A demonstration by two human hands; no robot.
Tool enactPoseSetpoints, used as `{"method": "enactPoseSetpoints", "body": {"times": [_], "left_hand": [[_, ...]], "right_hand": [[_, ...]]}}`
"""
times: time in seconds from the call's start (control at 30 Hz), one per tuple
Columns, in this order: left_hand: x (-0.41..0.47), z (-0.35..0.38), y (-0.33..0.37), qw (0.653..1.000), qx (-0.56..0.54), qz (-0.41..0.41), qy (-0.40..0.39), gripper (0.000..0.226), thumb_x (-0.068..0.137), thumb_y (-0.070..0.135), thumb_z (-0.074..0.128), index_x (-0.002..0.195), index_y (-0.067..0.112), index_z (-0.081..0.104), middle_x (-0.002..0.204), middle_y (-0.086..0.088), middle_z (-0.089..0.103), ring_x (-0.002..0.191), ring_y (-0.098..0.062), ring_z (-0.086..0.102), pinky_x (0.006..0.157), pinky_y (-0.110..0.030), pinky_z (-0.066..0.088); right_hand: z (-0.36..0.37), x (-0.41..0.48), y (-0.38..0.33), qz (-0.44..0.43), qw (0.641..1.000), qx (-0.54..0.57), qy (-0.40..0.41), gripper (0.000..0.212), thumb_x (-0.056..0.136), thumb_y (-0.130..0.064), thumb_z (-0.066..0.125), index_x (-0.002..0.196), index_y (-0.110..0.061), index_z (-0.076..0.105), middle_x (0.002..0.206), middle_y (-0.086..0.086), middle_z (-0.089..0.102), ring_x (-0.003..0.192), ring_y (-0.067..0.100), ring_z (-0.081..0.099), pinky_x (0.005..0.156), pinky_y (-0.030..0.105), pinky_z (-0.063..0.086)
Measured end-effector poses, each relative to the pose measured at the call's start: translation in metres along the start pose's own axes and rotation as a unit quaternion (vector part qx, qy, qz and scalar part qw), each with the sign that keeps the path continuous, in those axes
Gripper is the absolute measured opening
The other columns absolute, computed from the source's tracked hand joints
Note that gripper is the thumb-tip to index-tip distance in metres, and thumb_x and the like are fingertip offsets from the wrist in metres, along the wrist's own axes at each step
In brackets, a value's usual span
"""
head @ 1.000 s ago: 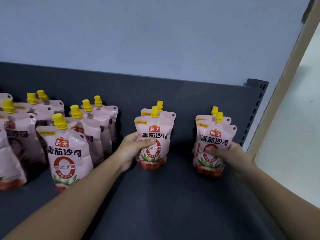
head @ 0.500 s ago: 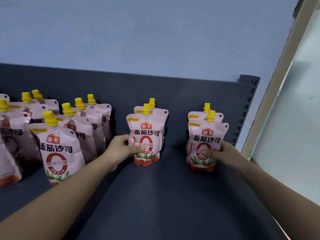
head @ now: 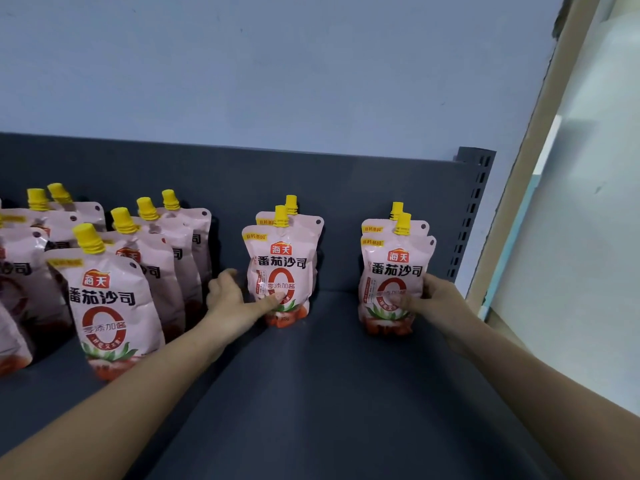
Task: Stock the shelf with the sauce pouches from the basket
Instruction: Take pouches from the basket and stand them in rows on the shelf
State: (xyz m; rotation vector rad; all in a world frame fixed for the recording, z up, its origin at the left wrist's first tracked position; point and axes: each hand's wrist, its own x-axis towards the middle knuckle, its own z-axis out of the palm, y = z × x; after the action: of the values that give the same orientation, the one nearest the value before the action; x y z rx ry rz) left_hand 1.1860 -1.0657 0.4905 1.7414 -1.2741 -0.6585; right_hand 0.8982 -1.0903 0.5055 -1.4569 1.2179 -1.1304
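1. The shelf (head: 329, 375) is dark grey, with a back panel (head: 242, 174) of the same colour. Pink sauce pouches with yellow caps stand upright on it.
2. The middle front pouch (head: 280, 261) stands on its base near the back panel. A second pouch (head: 313, 226) stands right behind it, set slightly to the right.
3. The left hand (head: 230, 299) is at the lower left edge of the middle front pouch. Its thumb (head: 273, 301) lies across the lower front of the pouch, touching the printed face.
4. The left fingers (head: 227, 275) are curled just beside the pouch's left edge, with a dark sliver between them and it. Whether this hand grips the pouch or only touches it, I cannot tell.
5. The right front pouch (head: 396, 268) stands upright well to the right of the middle pair, with another pouch (head: 375, 227) close behind it.
6. The right hand (head: 433, 303) grasps the right front pouch. Its thumb (head: 401, 301) presses the lower front, and its fingers (head: 427, 282) wrap round the right edge.
7. To the left, rows of stocked pouches (head: 110, 299) stand one behind another, just beside the left forearm.
8. A slotted upright (head: 474, 202) closes the shelf's right end, and a pale wall (head: 277, 64) rises above.
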Motion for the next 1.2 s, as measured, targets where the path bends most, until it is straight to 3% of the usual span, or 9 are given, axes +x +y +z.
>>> {"method": "enactPoseSetpoints", "body": {"times": [0.1,0.2,0.27,0.33,0.5,0.6,0.77,1.0,1.2], "left_hand": [[-0.027,0.010,0.005,0.998,-0.003,0.011,0.054,0.075,0.068,0.036,0.081,0.126,0.018,0.037,0.133,-0.010,0.039,0.127,-0.028,0.037,0.106,-0.038,0.036],[-0.048,0.022,0.014,0.985,-0.113,0.110,-0.071,0.062,0.062,0.032,0.084,0.101,0.036,0.037,0.111,-0.003,0.055,0.105,-0.020,0.057,0.094,-0.036,0.049],[-0.059,0.029,0.028,0.962,-0.047,0.211,-0.168,0.080,0.069,0.025,0.082,0.122,0.043,0.025,0.113,0.015,0.049,0.104,-0.005,0.054,0.095,-0.023,0.046],[-0.065,0.033,0.045,0.931,-0.013,0.304,-0.200,0.102,0.074,0.024,0.078,0.141,0.045,0.004,0.129,0.028,0.037,0.117,0.007,0.046,0.104,-0.021,0.040],[-0.058,0.040,0.054,0.892,-0.014,0.431,-0.139,0.078,0.080,0.018,0.072,0.139,0.040,0.026,0.140,0.018,0.030,0.133,-0.001,0.034,0.106,-0.036,0.044],[-0.056,0.042,0.055,0.886,-0.029,0.443,-0.136,0.066,0.079,0.024,0.068,0.137,0.034,0.037,0.136,0.024,0.032,0.130,0.003,0.036,0.103,-0.029,0.046],[-0.054,0.040,0.056,0.876,-0.045,0.454,-0.155,0.064,0.078,0.032,0.065,0.137,0.033,0.042,0.140,0.013,0.037,0.130,-0.001,0.039,0.101,-0.030,0.048],[-0.057,0.040,0.061,0.889,-0.090,0.400,-0.202,0.066,0.073,0.015,0.067,0.133,0.031,0.043,0.137,0.020,0.036,0.126,0.002,0.043,0.097,-0.030,0.051],[-0.062,0.043,0.065,0.893,-0.079,0.406,-0.174,0.069,0.069,0.011,0.060,0.134,0.029,0.046,0.135,0.018,0.039,0.124,0.000,0.045,0.094,-0.027,0.052]], "right_hand": [[0.003,-0.005,-0.009,-0.005,0.999,0.039,-0.002,0.020,0.076,-0.004,0.072,0.090,-0.016,0.065,0.085,-0.005,0.075,0.080,0.011,0.071,0.064,0.021,0.054],[0.010,-0.011,-0.023,-0.027,0.996,0.079,-0.007,0.020,0.075,-0.007,0.072,0.094,-0.010,0.066,0.086,-0.003,0.076,0.078,0.012,0.073,0.057,0.019,0.054],[0.015,-0.016,-0.032,-0.045,0.993,0.104,-0.019,0.024,0.076,-0.007,0.071,0.099,-0.010,0.065,0.089,-0.001,0.076,0.079,0.013,0.073,0.057,0.020,0.055],[0.020,-0.021,-0.039,-0.053,0.991,0.122,-0.029,0.028,0.076,-0.008,0.071,0.102,-0.011,0.062,0.093,0.002,0.076,0.080,0.015,0.073,0.057,0.023,0.056],[0.029,-0.032,-0.045,-0.096,0.985,0.145,-0.007,0.053,0.073,-0.017,0.071,0.120,-0.021,0.047,0.108,0.003,0.071,0.088,0.016,0.072,0.064,0.026,0.058],[0.027,-0.038,-0.044,-0.147,0.981,0.124,-0.032,0.060,0.081,-0.017,0.064,0.127,-0.035,0.030,0.105,-0.015,0.067,0.092,0.004,0.069,0.064,0.020,0.056],[0.018,-0.046,-0.032,-0.177,0.975,0.007,-0.136,0.119,0.067,-0.017,0.078,0.144,-0.043,-0.008,0.139,-0.028,0.033,0.120,-0.003,0.052,0.087,0.024,0.054],[0.009,-0.048,-0.028,-0.257,0.943,-0.188,-0.101,0.093,0.065,-0.037,0.082,0.122,-0.070,0.017,0.133,-0.033,0.018,0.124,-0.015,0.031,0.084,0.008,0.047],[0.003,-0.047,-0.021,-0.287,0.920,-0.255,-0.073,0.096,0.067,-0.025,0.076,0.131,-0.060,0.012,0.138,-0.022,0.019,0.126,-0.013,0.028,0.082,0.006,0.047]]}}
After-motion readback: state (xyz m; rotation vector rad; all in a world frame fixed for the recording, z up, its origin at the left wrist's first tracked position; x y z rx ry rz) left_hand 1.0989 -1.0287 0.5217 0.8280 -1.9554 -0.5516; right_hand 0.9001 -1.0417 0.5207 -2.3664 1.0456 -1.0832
